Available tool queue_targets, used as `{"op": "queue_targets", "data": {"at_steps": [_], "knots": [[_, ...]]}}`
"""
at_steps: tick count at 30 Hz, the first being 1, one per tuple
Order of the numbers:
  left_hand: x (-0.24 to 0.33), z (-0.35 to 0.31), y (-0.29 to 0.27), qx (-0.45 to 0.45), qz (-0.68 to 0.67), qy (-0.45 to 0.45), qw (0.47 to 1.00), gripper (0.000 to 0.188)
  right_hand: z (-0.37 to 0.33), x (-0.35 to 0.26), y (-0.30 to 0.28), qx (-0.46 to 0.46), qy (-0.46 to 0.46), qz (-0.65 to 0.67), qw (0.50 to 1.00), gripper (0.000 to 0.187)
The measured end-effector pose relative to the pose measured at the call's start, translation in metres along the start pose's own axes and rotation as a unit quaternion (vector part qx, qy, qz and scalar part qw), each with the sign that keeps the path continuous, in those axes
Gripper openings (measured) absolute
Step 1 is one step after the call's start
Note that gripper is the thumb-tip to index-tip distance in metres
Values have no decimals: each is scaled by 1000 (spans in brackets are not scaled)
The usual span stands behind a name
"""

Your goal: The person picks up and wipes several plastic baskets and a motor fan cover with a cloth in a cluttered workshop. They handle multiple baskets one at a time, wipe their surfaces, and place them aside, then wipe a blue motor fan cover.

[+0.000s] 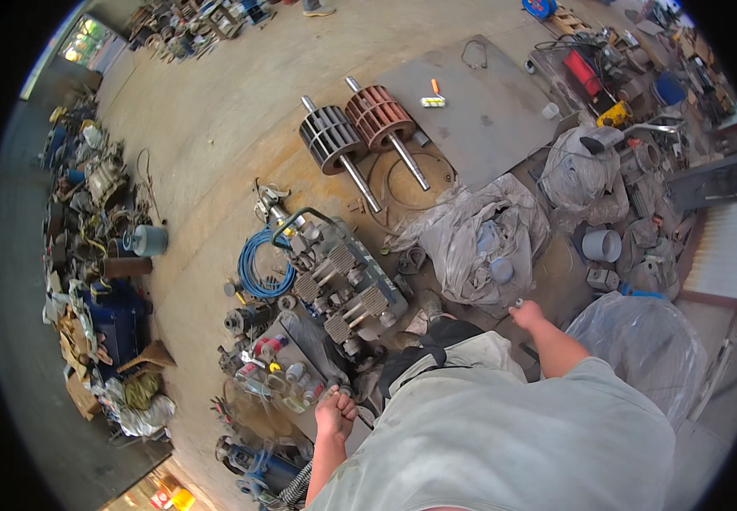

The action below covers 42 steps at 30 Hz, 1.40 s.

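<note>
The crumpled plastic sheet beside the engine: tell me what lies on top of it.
On the crumpled plastic sheet lie two round grey parts, partly sunk in its folds. Whatever sits beneath the sheet is covered and cannot be seen.

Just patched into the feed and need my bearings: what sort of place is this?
Probably a motor or machinery repair workshop. Two rotors on shafts lie on the concrete floor, a finned compressor-like machine sits partly stripped, and heaps of scrap parts line the edge.
</note>
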<state>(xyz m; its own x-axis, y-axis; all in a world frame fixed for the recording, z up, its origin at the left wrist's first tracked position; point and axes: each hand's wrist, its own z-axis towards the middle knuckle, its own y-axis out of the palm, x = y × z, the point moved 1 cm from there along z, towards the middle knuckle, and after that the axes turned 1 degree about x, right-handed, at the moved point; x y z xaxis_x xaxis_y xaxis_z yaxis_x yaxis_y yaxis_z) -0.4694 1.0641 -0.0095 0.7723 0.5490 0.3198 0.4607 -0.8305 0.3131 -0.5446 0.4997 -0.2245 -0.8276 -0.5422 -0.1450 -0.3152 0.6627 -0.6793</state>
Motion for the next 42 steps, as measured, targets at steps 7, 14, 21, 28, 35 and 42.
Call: {"op": "queue_targets", "data": {"at_steps": [7,14,21,28,35,42], "knots": [[42,23,71,-39,85,3,996,4,20,50,8,36,75,36,996,39],[67,47,120,-6,205,54,977,22,10,30,1,-28,140,95,985,60],[93,88,207,-87,322,91,938,23,10,22,-20,-21,174,171,970,57],[123,117,336,-206,393,139,885,25,67,28,-12,42,209,270,939,41],[187,219,354,-151,516,84,839,27,106,-32,-8,-13,232,305,924,61],[286,364,360,-57,501,-54,862,24,178,-187,-124,-5,162,276,948,69]]}}
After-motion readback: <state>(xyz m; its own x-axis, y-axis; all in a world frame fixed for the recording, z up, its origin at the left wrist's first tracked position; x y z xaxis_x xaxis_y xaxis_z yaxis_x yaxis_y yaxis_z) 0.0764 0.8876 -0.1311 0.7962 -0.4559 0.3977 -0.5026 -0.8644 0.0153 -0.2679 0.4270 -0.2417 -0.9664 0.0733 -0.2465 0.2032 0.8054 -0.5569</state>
